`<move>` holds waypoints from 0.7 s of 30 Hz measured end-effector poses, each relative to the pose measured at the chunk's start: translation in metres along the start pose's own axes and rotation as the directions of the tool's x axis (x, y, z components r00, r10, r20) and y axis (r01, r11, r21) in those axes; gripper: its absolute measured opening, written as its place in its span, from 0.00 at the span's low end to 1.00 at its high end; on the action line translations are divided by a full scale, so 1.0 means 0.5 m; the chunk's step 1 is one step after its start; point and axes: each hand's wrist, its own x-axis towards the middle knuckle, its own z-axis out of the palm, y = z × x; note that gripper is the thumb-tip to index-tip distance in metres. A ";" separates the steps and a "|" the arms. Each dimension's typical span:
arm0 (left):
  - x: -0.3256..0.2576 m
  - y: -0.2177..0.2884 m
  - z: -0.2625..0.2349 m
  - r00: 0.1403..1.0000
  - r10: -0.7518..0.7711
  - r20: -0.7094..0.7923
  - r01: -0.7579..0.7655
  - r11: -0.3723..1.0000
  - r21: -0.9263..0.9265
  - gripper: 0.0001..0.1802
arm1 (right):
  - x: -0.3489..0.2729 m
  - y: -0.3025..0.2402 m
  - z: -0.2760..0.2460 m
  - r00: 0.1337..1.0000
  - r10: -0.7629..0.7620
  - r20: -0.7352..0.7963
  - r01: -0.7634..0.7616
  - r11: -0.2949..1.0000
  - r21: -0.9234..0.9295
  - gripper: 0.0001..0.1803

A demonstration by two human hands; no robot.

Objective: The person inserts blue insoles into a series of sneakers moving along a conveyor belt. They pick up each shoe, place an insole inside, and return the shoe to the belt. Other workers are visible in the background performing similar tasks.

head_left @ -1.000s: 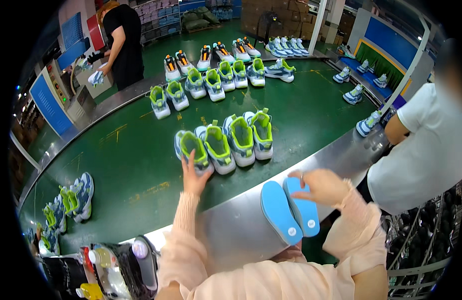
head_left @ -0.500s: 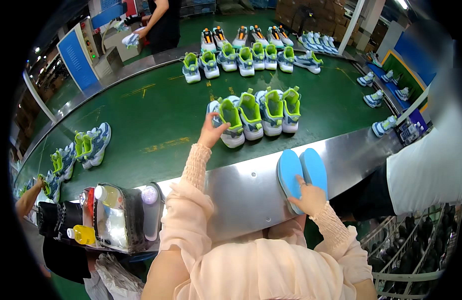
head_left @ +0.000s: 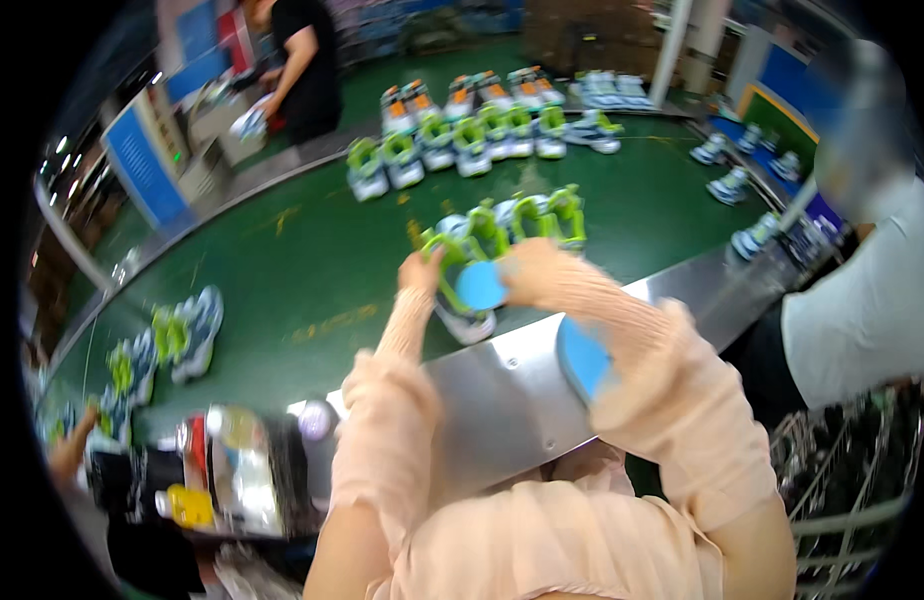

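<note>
My left hand is closed on the left edge of a white and grey-blue sneaker with a lime-green lining. That sneaker is tilted and its collar opens toward me. A blue insole is held in my right hand, its rounded end at the sneaker's opening. How much of the insole lies inside the shoe is hard to tell through the blur. A second blue insole lies on the metal ledge, partly under my right sleeve. Several matching sneakers stand just beyond my hands.
Rows of sneakers stand farther back on the green table, with more sneakers at the left. Bottles in a clear-sided container occupy the near left. A person in white is at the right, another in black at the back.
My right hand has lifted one insole off the metal ledge and carried it left to the sneaker. The sneaker under my left hand has come nearer and tilted. The whole view has shifted slightly.
</note>
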 end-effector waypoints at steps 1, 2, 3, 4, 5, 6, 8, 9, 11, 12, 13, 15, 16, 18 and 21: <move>-0.003 -0.025 0.001 0.990 0.121 0.074 -0.104 0.973 -0.206 0.22 | 0.050 -0.020 0.009 0.999 0.038 -0.007 -0.038 0.997 -0.069 0.10; -0.004 -0.050 0.001 0.972 0.210 0.102 -0.178 0.949 -0.262 0.24 | 0.058 -0.044 -0.025 1.000 -0.018 0.021 0.021 0.989 -0.148 0.10; 0.019 -0.105 0.001 0.967 0.222 0.127 -0.174 0.934 -0.312 0.28 | 0.096 -0.069 -0.016 0.999 -0.043 0.010 0.044 0.986 -0.159 0.10; 0.025 -0.152 -0.008 0.971 0.205 0.126 -0.138 0.904 -0.405 0.27 | 0.148 -0.092 0.026 0.996 -0.083 -0.019 0.081 0.993 -0.091 0.10; 0.025 -0.183 -0.014 0.962 0.251 0.111 -0.145 0.808 -0.571 0.25 | 0.164 -0.123 0.040 0.994 -0.105 -0.019 0.104 0.994 -0.046 0.11; 0.023 -0.185 -0.030 0.943 0.198 0.269 0.010 0.789 -0.614 0.22 | 0.187 -0.145 0.073 0.991 -0.120 -0.058 0.117 0.992 -0.048 0.12; 0.009 -0.143 -0.023 0.906 0.290 0.310 -0.009 0.743 -0.670 0.20 | 0.233 -0.154 0.117 0.998 0.052 0.030 -0.056 0.989 0.138 0.15; 0.008 -0.152 -0.028 0.897 0.303 0.323 -0.024 0.761 -0.649 0.20 | 0.247 -0.167 0.124 0.995 0.089 0.052 -0.098 0.975 0.202 0.15; 0.011 -0.163 -0.031 0.891 0.305 0.336 -0.019 0.764 -0.645 0.20 | 0.273 -0.182 0.137 0.986 0.150 0.067 -0.163 0.943 0.290 0.16; 0.006 -0.165 -0.023 0.895 0.294 0.336 0.002 0.750 -0.661 0.19 | 0.283 -0.181 0.145 0.982 0.176 0.069 -0.189 0.927 0.324 0.17; 0.005 -0.167 -0.014 0.899 0.282 0.336 0.023 0.736 -0.677 0.19 | 0.290 -0.169 0.155 0.978 0.198 0.070 -0.210 0.911 0.355 0.17; 0.015 -0.212 -0.026 0.931 0.249 0.267 -0.049 0.809 -0.586 0.20 | 0.313 -0.196 0.167 0.978 0.199 0.063 -0.207 0.882 0.423 0.18; 0.011 -0.204 -0.023 0.937 0.229 0.264 -0.041 0.823 -0.567 0.20 | 0.317 -0.198 0.180 0.976 0.206 0.068 -0.214 0.863 0.458 0.19; 0.016 -0.183 -0.029 0.944 0.255 0.211 -0.138 0.883 -0.449 0.24 | 0.309 -0.190 0.186 0.976 0.212 0.044 -0.201 0.814 0.546 0.20; -0.057 -0.019 -0.062 0.858 0.496 -0.133 -0.505 0.862 -0.038 0.25 | 0.243 -0.111 0.236 0.959 0.224 -0.173 -0.013 0.646 0.763 0.22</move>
